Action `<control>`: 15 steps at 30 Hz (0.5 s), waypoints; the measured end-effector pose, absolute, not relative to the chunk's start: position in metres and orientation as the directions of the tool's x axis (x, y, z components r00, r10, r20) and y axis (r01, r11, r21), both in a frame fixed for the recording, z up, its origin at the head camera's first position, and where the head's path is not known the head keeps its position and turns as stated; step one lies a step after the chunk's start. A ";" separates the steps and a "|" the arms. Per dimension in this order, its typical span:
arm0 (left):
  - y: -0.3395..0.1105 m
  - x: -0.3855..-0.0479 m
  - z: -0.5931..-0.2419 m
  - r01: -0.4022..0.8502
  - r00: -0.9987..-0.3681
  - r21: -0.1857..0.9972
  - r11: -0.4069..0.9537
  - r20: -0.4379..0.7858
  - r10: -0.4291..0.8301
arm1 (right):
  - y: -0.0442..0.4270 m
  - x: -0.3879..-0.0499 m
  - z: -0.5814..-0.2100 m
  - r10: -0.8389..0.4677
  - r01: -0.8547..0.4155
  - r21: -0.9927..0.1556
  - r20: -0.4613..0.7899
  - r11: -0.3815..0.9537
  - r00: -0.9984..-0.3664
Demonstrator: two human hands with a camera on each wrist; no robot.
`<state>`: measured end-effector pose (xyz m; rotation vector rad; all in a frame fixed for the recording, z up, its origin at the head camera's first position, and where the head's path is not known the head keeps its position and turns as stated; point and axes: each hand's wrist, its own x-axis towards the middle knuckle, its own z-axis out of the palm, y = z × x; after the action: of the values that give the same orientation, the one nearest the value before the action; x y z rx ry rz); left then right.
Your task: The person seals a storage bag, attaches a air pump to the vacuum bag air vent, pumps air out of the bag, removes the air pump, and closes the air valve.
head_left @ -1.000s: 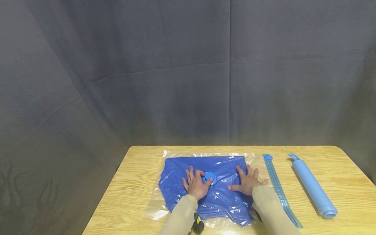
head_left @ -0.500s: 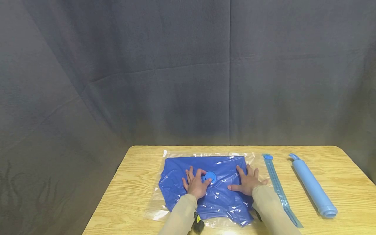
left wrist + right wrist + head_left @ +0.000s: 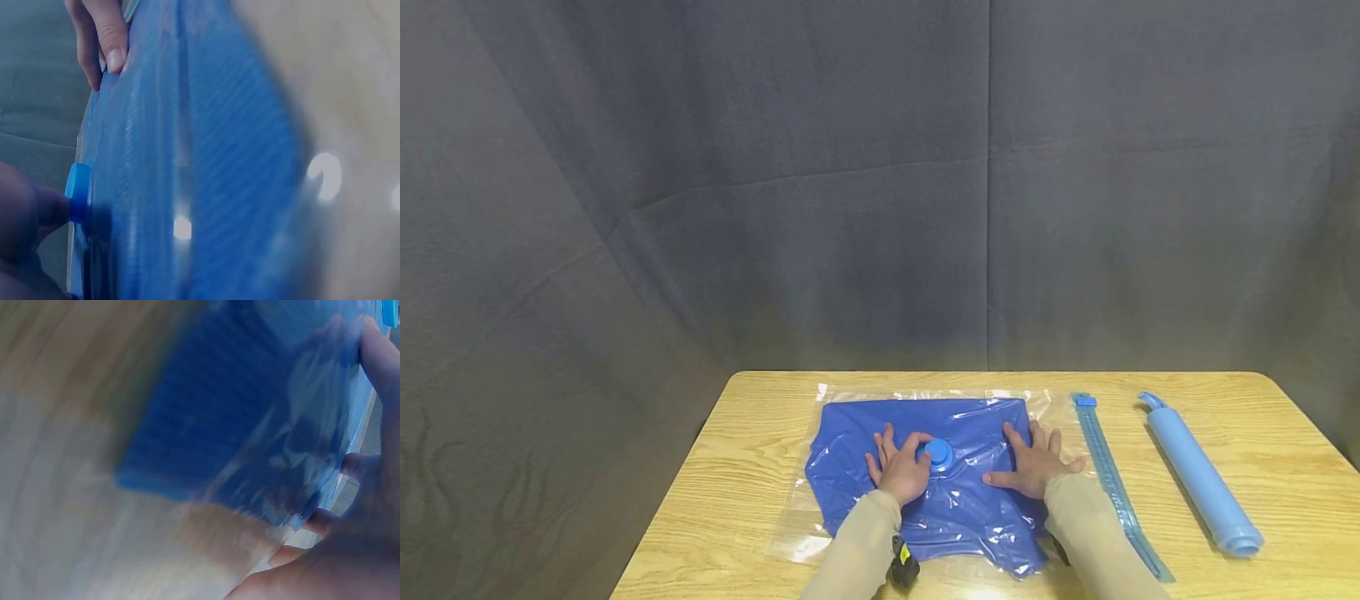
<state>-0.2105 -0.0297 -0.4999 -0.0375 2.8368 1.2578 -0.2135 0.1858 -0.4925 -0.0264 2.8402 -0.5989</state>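
A clear vacuum storage bag lies flat on the table with a folded blue cloth inside. On its top sits a round blue valve cap, which looks slightly raised above its ring. My left hand pinches this cap at its left edge between thumb and forefinger; the other fingers spread over the bag. In the left wrist view the cap sticks up from the film beside the thumb. My right hand rests on the bag's right part, fingers spread, pressing the film over the cloth's edge.
Along the bag's right side runs a blue zip strip with a small slider near its far end. A light blue hand pump lies right of it on the wooden table. Grey curtain hangs behind.
The left thumb and forefinger have shifted slightly at the valve cap, and the cap now appears higher above its ring. My right hand and the bag have stayed in place.
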 end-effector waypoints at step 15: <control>-0.027 -0.210 -0.506 -0.019 -0.999 0.748 0.663 0.016 -0.047 | 0.187 -0.213 -0.494 -0.069 0.023 -0.398 -0.216 0.917 -0.974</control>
<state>-0.2098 -0.0273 -0.5057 -0.0579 2.8957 1.3025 -0.2133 0.1867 -0.4939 -0.0351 2.8525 -0.5954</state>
